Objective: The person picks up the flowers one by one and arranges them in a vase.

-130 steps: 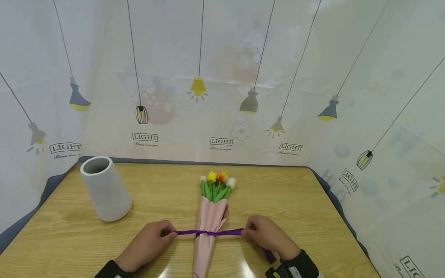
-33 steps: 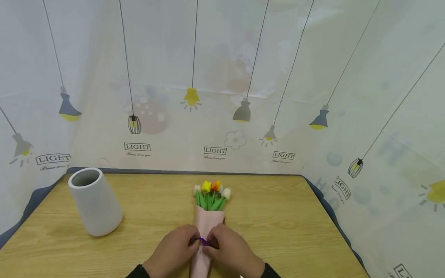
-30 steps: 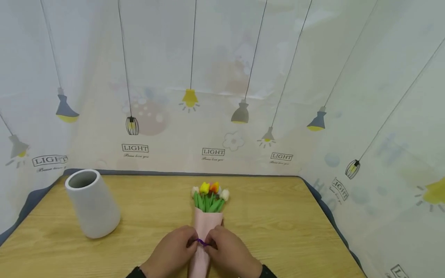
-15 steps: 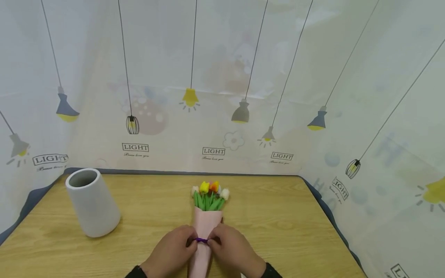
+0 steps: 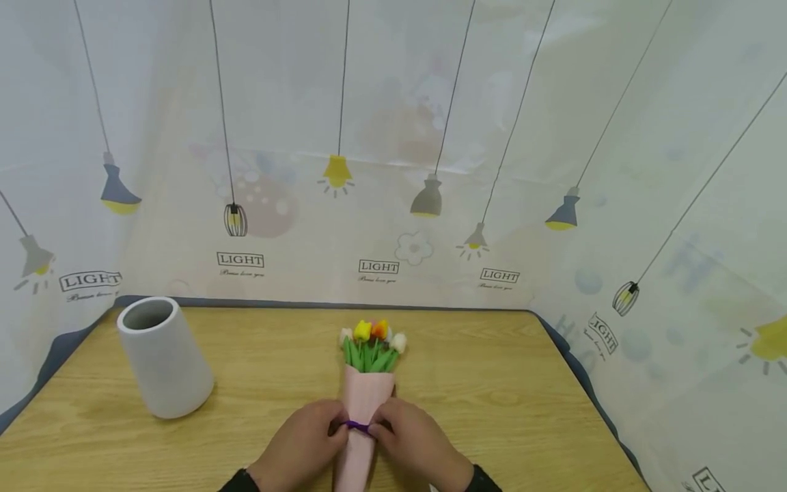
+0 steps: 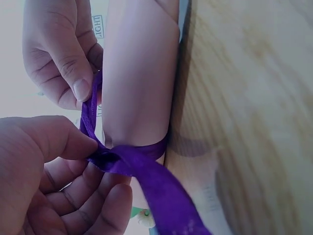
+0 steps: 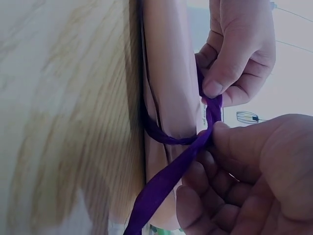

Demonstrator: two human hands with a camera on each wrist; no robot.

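A bouquet of tulips [image 5: 370, 345], yellow, orange and white with green leaves, lies on the table in pink wrapping paper [image 5: 367, 393]. Round the paper's narrow middle runs a purple ribbon [image 5: 358, 426], crossed at the front. My left hand [image 5: 307, 434] pinches one part of the ribbon between thumb and forefinger, at the left side of the paper. On the right side my right hand [image 5: 415, 437] pinches the other part the same way. In the left wrist view a loose ribbon tail [image 6: 161, 191] hangs from the left fingers; the right wrist view shows another tail [image 7: 161, 191] below the right fingers.
A tall white vase [image 5: 166, 362] stands at the left of the wooden table [image 5: 492, 383]. Behind the table hangs a pale curtain [image 5: 295, 123] printed with lamps, close along the back and side edges.
Earlier both hands held the ribbon stretched wide to either side; they then came together over the paper. Over the last second they have drawn slightly apart, the ribbon between them straighter.
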